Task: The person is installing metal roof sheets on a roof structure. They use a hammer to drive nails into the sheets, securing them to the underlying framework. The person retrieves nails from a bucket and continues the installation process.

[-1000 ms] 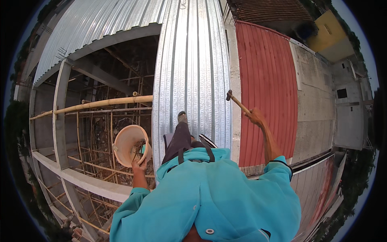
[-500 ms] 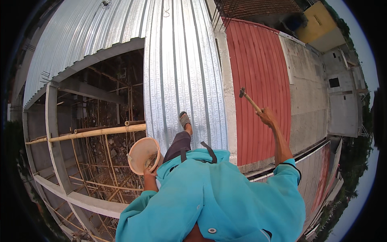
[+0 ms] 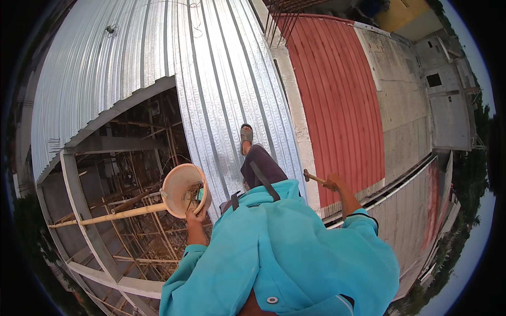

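My left hand point(image 3: 197, 217) grips the rim of a pale orange bucket point(image 3: 173, 185), its mouth tilted toward me. Inside lie thin brownish pieces too small to make out and a bit of something teal. Out to my right, my right hand point(image 3: 333, 183) is closed around the wooden handle of a hammer point(image 3: 316, 178), whose head points left over the wall top. One sandalled foot point(image 3: 246, 138) stands on the shiny corrugated metal roof sheet point(image 3: 216, 79); my other foot is mostly hidden.
Left of the sheet gapes an open drop with bamboo poles point(image 3: 124, 215) and concrete beams point(image 3: 84, 210). Along the right runs a concrete wall top point(image 3: 304, 138) with rebar point(image 3: 279, 26) sticking up, then a lower red roof point(image 3: 337, 105). Some wire point(image 3: 111, 29) lies on the far sheets.
My front foot is farther forward along the sheet. The hammer has come down and closer to my body. The bucket has risen slightly in view, still in my left hand.
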`<state>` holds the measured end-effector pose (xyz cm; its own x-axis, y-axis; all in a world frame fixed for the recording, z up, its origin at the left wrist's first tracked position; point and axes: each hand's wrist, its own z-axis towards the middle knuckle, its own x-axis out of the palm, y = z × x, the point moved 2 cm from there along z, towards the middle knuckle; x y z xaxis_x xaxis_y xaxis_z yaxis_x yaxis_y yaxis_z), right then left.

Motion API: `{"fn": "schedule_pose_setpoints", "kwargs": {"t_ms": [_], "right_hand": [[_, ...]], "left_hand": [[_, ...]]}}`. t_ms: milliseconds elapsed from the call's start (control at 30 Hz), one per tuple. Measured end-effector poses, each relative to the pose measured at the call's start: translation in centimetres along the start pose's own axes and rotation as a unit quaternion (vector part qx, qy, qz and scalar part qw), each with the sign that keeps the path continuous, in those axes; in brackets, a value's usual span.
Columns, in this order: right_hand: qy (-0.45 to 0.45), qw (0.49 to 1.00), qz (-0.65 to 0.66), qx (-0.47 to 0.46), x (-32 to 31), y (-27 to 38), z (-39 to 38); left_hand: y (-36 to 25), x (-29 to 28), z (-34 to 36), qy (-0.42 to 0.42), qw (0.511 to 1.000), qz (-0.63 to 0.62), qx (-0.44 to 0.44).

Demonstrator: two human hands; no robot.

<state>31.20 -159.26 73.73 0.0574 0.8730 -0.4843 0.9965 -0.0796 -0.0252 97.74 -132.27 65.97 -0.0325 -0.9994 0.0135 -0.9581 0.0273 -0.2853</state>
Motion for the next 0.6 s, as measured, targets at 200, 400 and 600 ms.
{"fn": "schedule_pose_setpoints", "kwargs": {"t_ms": [200,400,600], "right_hand": [[-0.063,0.993,0.092,0.030,-8.9,6.8,8.9],[-0.141,0.983,0.116,0.017,-26.0,15.8,16.2],[-0.174,0.961,0.213,-0.038,-41.3,20.7,23.3]], "left_hand": [[-6.6,18.0,-0.1,-0.044,0.999,0.006,0.002],[-14.3,34.7,0.1,-0.024,0.997,0.076,-0.005],[-20.1,53.1,0.0,0.025,0.987,0.158,0.012]]}}
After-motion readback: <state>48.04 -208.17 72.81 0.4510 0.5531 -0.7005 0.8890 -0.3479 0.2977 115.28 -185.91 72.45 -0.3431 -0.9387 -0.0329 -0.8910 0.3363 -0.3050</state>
